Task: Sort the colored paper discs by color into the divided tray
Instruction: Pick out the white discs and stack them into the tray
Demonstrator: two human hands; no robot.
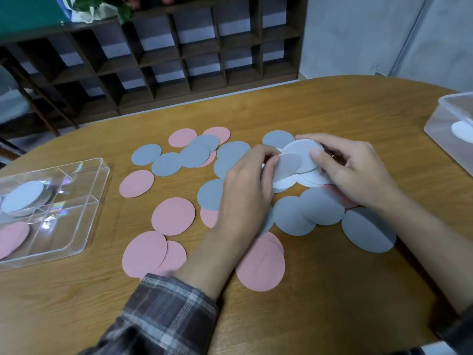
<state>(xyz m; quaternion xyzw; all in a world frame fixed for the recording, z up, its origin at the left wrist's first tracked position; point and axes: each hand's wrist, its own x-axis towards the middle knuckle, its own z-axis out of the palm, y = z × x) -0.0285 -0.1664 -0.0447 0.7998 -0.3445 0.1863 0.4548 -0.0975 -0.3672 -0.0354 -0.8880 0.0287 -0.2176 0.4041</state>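
Paper discs (174,216), pink and grey-blue, lie scattered across the wooden surface (332,111). The left hand (245,180) and right hand (355,170) both pinch a fan of white discs (299,152) just above them. The divided tray (74,221) sits far left, grey-blue and pink discs in separate compartments

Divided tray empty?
No. The divided tray holds a blue-grey disc in one compartment and pink discs in the compartment nearer the camera.
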